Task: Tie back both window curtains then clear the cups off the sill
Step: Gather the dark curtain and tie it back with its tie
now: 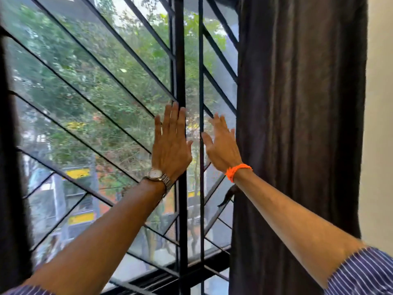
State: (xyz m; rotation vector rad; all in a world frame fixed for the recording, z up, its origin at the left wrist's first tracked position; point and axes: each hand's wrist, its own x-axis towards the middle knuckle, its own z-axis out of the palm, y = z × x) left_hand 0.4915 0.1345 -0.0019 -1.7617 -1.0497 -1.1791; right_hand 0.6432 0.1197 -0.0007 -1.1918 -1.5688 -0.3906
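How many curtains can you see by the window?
2. The right curtain hangs down beside the wall. The left curtain is a dark strip at the picture's left edge, mostly cut off.

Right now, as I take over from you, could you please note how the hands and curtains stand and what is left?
Left hand: open, flat on the window frame.
Right hand: open beside it, holding nothing.
Right curtain hangs straight, seemingly untied; left curtain only a dark edge, state unclear.
No cups in view.
Done: nothing evident.
Left: tie both curtains, clear cups.
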